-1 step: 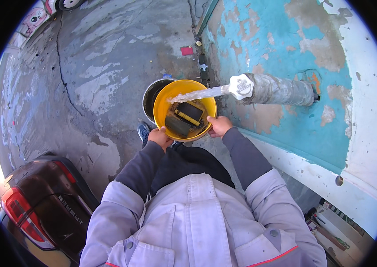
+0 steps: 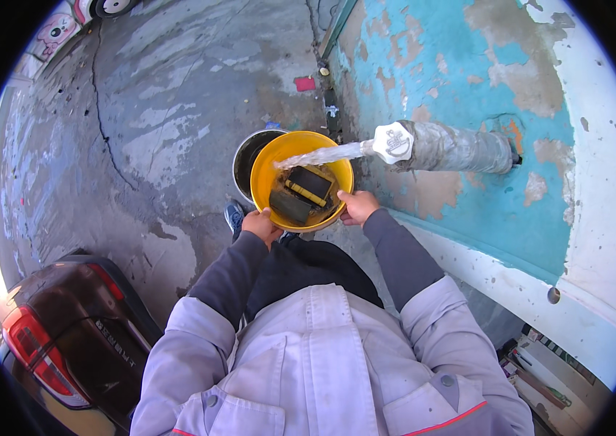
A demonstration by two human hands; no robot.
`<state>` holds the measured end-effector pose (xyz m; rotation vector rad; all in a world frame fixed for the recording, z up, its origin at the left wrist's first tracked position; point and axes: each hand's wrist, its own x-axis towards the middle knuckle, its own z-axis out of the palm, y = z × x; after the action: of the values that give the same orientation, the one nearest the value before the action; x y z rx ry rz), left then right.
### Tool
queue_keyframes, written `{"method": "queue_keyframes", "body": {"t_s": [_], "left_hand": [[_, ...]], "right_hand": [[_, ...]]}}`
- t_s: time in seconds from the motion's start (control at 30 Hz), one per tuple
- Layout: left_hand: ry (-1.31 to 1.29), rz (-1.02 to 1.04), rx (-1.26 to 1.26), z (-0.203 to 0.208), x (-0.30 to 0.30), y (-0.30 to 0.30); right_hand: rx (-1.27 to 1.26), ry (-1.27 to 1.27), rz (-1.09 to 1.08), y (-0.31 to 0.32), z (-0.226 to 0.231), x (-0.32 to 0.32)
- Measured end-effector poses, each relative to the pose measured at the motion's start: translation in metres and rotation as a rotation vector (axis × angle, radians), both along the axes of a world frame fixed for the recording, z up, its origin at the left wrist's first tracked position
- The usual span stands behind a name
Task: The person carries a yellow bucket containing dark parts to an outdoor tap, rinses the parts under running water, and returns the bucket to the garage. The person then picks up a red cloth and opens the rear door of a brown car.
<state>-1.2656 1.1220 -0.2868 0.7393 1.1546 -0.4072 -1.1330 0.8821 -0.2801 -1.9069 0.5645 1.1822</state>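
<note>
Yellow bucket (image 2: 266,171) between the left fingers (image 2: 264,217) and right fingers (image 2: 348,201).

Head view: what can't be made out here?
All in the head view:
Dark round container: its right side, hidden by the yellow bucket.
Left hand and right hand: some fingers, hidden by the hands themselves and the bucket.
Wheel: its upper part, cut off by the top edge.

Red-lamped brown case (image 2: 79,312) sits behind and left of left hand (image 2: 261,225), peeling turquoise wall (image 2: 493,214) stands right of right hand (image 2: 359,207), red scrap (image 2: 306,83) lies well ahead of both.
</note>
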Motion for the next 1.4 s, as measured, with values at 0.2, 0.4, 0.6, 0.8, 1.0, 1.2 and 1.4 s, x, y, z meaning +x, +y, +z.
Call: {"method": "queue_keyframes", "body": {"t_s": [0.2, 0.4, 0.6, 0.8, 1.0, 1.2, 1.4], "left_hand": [[0.013, -0.005, 0.015, 0.0020, 0.0010, -0.0013], [0.002, -0.022, 0.017, 0.0001, 0.0007, -0.0003], [-0.003, -0.011, 0.010, 0.0002, 0.0010, 0.0000], [0.027, -0.005, 0.027, 0.0047, 0.0037, -0.0008], [0.034, -0.009, 0.019, 0.0068, 0.0043, -0.0005], [0.033, -0.011, 0.007, 0.0040, 0.0026, 0.0002], [0.037, -0.022, 0.015, 0.0036, 0.0023, 0.0008]], "right_hand": [[0.009, 0.009, -0.012, -0.0003, 0.0007, -0.0011], [0.016, 0.012, -0.005, -0.0005, 0.0004, -0.0005], [0.017, 0.020, 0.007, -0.0016, -0.0005, 0.0008], [0.030, 0.042, 0.014, -0.0026, -0.0009, 0.0021], [0.050, 0.026, -0.009, -0.0027, -0.0005, 0.0011], [0.059, 0.004, -0.036, -0.0019, 0.0008, -0.0001], [0.028, 0.040, -0.010, -0.0017, 0.0006, 0.0009]]}}
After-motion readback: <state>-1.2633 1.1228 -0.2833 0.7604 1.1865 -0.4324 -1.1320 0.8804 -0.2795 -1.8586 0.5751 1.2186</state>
